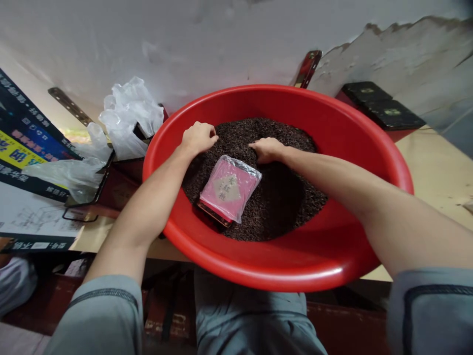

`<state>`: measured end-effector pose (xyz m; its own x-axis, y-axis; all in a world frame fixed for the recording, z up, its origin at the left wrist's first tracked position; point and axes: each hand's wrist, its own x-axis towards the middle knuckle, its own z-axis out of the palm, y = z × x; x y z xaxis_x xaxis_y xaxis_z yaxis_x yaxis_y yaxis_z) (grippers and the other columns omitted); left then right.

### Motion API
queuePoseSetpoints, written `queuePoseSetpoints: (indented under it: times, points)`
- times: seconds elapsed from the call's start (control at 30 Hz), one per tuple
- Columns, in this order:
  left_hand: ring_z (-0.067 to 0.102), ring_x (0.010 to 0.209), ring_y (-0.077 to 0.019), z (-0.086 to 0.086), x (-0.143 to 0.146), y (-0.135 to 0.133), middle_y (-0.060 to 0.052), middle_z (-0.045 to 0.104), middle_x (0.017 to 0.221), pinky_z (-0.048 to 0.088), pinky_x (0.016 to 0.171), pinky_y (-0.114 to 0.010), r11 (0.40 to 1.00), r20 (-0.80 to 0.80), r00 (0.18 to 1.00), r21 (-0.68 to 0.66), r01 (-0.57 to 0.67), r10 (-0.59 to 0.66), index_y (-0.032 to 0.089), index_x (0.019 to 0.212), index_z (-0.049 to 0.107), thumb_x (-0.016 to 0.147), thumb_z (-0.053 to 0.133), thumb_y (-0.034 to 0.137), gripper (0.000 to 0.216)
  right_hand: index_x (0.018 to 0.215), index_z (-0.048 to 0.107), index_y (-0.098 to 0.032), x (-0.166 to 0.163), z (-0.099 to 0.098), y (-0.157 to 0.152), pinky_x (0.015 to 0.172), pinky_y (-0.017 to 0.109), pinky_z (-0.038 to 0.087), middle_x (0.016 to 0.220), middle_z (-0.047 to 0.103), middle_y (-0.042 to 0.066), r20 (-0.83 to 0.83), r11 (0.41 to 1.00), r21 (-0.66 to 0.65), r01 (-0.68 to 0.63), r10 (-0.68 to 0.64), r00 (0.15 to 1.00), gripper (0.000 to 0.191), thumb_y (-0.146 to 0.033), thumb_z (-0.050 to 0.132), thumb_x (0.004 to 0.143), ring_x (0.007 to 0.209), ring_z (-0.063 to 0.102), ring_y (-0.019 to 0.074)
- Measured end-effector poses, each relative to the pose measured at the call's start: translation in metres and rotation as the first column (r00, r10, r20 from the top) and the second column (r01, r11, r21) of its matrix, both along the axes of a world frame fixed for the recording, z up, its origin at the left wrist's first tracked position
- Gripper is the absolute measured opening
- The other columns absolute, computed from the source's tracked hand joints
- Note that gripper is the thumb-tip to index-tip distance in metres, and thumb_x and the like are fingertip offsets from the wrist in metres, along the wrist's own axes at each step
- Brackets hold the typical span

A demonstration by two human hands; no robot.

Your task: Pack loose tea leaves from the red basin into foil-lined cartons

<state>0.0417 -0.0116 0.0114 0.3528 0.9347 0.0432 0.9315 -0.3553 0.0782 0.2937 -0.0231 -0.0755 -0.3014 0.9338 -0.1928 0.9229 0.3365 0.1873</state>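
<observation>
A big red plastic basin (332,118) holds a heap of dark loose tea leaves (281,197). A small pink packet in clear plastic (229,188) lies on the leaves, resting on a dark tin edge. My left hand (198,137) sits at the far left of the heap, fingers curled down into the leaves. My right hand (266,149) rests just beyond the packet, fingers bent into the leaves too. Both hands are closed over the leaves, a short gap between them.
Crumpled clear plastic bags (125,121) lie left of the basin on a dark tray (86,199). Printed cartons (22,148) stand at the far left. Black boxes (380,106) sit at the back right on a pale tabletop (436,167). A wall rises behind.
</observation>
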Motion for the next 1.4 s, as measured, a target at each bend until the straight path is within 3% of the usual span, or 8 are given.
queuePoseSetpoints:
  times: [0.33, 0.57, 0.67, 0.8, 0.87, 1.03, 1.13, 1.4]
  points:
    - [0.065, 0.121, -0.0290, 0.005, -0.006, 0.001, -0.010, 0.076, 0.127, 0.053, 0.106, -0.042, 1.000, 0.039, 0.999, -0.020, 0.014, -0.013, 0.024, 0.120, 0.079, 0.096, 0.060, 0.035, 0.032, 0.143, 0.064, -0.022, 0.011, 0.018, 0.015, 0.109, 0.036, 0.053, 0.134, 0.074, 0.008, -0.281, 0.988, -0.050, 0.144, -0.153, 0.948, 0.070, -0.031, 0.082, 0.076, 0.126, 0.068, 0.0282]
    - [0.071, 0.110, -0.0192, 0.009, 0.011, -0.017, -0.006, 0.079, 0.121, 0.052, 0.104, -0.029, 0.965, 0.288, 0.934, -0.087, 0.248, -0.214, 0.023, 0.124, 0.078, 0.102, 0.058, 0.041, 0.035, 0.130, 0.069, -0.015, 0.033, 0.023, 0.018, 0.099, 0.038, 0.062, 0.114, 0.080, 0.007, -0.692, 0.970, -0.124, 0.209, -0.236, 0.682, 0.063, -0.024, 0.085, 0.070, 0.109, 0.074, 0.0242]
    - [0.075, 0.093, -0.0214, 0.005, 0.025, -0.029, -0.011, 0.079, 0.116, 0.059, 0.086, -0.031, 0.962, 0.319, 0.944, -0.218, 0.162, -0.086, 0.018, 0.125, 0.076, 0.104, 0.053, 0.051, 0.045, 0.128, 0.069, -0.014, 0.040, 0.029, 0.016, 0.099, 0.037, 0.062, 0.110, 0.080, 0.007, -0.741, 0.967, -0.132, 0.217, -0.242, 0.626, 0.063, -0.020, 0.086, 0.067, 0.105, 0.075, 0.0228]
    - [0.076, 0.086, -0.0244, 0.000, 0.035, -0.037, -0.016, 0.079, 0.112, 0.059, 0.065, -0.028, 0.892, 0.135, 0.990, -0.452, 0.024, 0.042, 0.012, 0.116, 0.077, 0.095, 0.061, 0.038, 0.037, 0.123, 0.072, -0.014, 0.045, 0.040, 0.017, 0.100, 0.037, 0.062, 0.106, 0.080, 0.005, -0.747, 0.974, -0.107, 0.198, -0.210, 0.630, 0.065, -0.024, 0.091, 0.061, 0.102, 0.075, 0.0233]
    - [0.077, 0.092, -0.0237, 0.003, 0.033, -0.037, -0.014, 0.080, 0.112, 0.058, 0.065, -0.024, 0.839, 0.104, 0.995, -0.541, 0.051, 0.007, 0.013, 0.115, 0.077, 0.085, 0.063, 0.024, 0.034, 0.124, 0.072, -0.016, 0.044, 0.045, 0.018, 0.098, 0.039, 0.063, 0.106, 0.080, 0.005, -0.743, 0.981, -0.087, 0.175, -0.181, 0.644, 0.068, -0.030, 0.092, 0.061, 0.103, 0.075, 0.0247]
    - [0.076, 0.101, -0.0225, 0.025, 0.014, -0.038, -0.010, 0.079, 0.118, 0.058, 0.071, -0.023, 0.698, 0.119, 0.987, -0.698, 0.161, -0.109, 0.018, 0.151, 0.057, 0.071, 0.066, 0.021, 0.081, 0.129, 0.072, -0.020, 0.038, 0.059, 0.018, 0.098, 0.040, 0.063, 0.110, 0.079, 0.005, -0.741, 0.990, -0.090, 0.109, -0.140, 0.656, 0.070, -0.032, 0.093, 0.063, 0.104, 0.075, 0.0260]
    - [0.075, 0.100, -0.0247, 0.034, 0.008, -0.042, -0.011, 0.078, 0.116, 0.059, 0.070, -0.025, 0.660, 0.058, 0.986, -0.736, 0.147, -0.155, 0.016, 0.142, 0.065, 0.072, 0.067, 0.025, 0.071, 0.128, 0.073, -0.021, 0.033, 0.068, 0.019, 0.098, 0.040, 0.064, 0.112, 0.079, 0.005, -0.753, 0.994, -0.080, 0.079, -0.113, 0.648, 0.069, -0.037, 0.093, 0.064, 0.107, 0.074, 0.0271]
    - [0.071, 0.099, -0.0225, 0.036, 0.004, -0.026, -0.005, 0.078, 0.113, 0.057, 0.087, -0.029, 0.748, -0.010, 0.942, -0.610, 0.259, -0.334, 0.020, 0.129, 0.076, 0.066, 0.066, 0.019, 0.063, 0.115, 0.074, -0.022, 0.023, 0.078, 0.023, 0.109, 0.047, 0.056, 0.102, 0.080, 0.004, -0.883, 0.991, -0.135, -0.004, -0.118, 0.454, 0.067, -0.041, 0.097, 0.055, 0.111, 0.069, 0.0289]
